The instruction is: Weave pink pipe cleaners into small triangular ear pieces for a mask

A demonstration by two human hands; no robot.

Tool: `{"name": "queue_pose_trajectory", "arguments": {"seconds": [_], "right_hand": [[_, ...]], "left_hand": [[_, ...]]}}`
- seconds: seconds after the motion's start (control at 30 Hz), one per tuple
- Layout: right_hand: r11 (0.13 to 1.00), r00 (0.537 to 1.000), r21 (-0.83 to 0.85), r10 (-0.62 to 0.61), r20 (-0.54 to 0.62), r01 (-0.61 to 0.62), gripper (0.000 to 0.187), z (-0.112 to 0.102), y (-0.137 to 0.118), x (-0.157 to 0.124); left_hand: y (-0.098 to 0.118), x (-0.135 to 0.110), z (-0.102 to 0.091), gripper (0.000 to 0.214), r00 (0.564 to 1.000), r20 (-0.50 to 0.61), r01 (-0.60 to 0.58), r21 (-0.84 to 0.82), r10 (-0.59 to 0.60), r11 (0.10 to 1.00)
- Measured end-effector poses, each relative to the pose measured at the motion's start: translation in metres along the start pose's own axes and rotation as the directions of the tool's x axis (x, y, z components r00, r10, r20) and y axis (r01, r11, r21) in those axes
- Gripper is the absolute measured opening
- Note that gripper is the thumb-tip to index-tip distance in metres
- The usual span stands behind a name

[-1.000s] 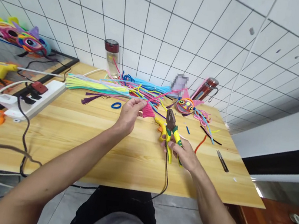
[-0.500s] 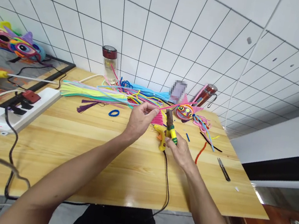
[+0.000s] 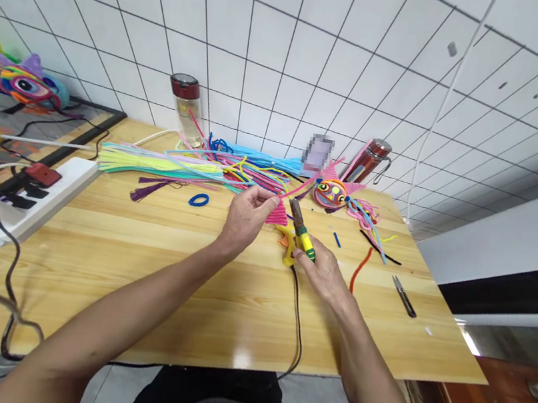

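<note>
Between the thumb and fingers of my left hand (image 3: pixel 247 220) is a pink pipe cleaner (image 3: pixel 306 185), its free end slanting up to the right. A ridged pink piece made of pipe cleaners (image 3: pixel 278 215) shows just beside those fingertips; whether the hand also grips it I cannot tell. My right hand (image 3: pixel 323 269) is closed round yellow-and-green-handled pliers (image 3: pixel 303 235), jaws pointing up and left, close to the pink pieces but apart from my left fingers. Partly behind the pliers, a yellow glue gun (image 3: pixel 288 250) lies on the table.
Bundled pipe cleaners (image 3: pixel 163 165) lie along the back, near a glass bottle (image 3: pixel 186 112) and a red flask (image 3: pixel 372 160). A colourful fish-like figure (image 3: pixel 330 194) sits right of centre. Small snips (image 3: pixel 404 297) lie at right, a power strip (image 3: pixel 54 200) at left.
The pliers have shifted slightly left and tilted more. The pink pipe cleaner's free end now slants up more steeply. The whole view has turned a little.
</note>
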State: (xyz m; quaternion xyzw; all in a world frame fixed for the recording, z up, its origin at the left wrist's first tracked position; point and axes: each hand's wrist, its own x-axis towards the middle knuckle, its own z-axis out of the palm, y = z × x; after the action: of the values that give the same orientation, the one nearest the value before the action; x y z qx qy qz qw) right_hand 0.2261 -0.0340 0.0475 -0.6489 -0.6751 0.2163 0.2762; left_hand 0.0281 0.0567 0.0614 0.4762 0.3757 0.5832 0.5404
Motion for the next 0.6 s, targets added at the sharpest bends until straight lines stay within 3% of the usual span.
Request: {"name": "queue_pose_trajectory", "arguments": {"seconds": [0.17,0.4,0.6], "right_hand": [[0.999,1.000,0.038,-0.010,0.012,0.009,0.031,-0.0012,-0.0017,-0.0001],[0.999,1.000,0.035,0.010,0.019,-0.010,0.032,-0.0009,0.0010,-0.0001],[0.998,0.999,0.057,-0.024,0.025,0.022,0.030,0.0000,0.0021,-0.0003]], "left_hand": [[-0.0035,-0.0046,0.0009,0.022,0.996,0.087,0.025,0.071,-0.031,0.997],[-0.0027,0.0003,-0.0005,0.025,1.000,0.015,0.020,-0.017,-0.020,1.000],[-0.0023,-0.0048,0.0031,0.029,0.986,0.145,0.072,0.056,-0.079,0.996]]}}
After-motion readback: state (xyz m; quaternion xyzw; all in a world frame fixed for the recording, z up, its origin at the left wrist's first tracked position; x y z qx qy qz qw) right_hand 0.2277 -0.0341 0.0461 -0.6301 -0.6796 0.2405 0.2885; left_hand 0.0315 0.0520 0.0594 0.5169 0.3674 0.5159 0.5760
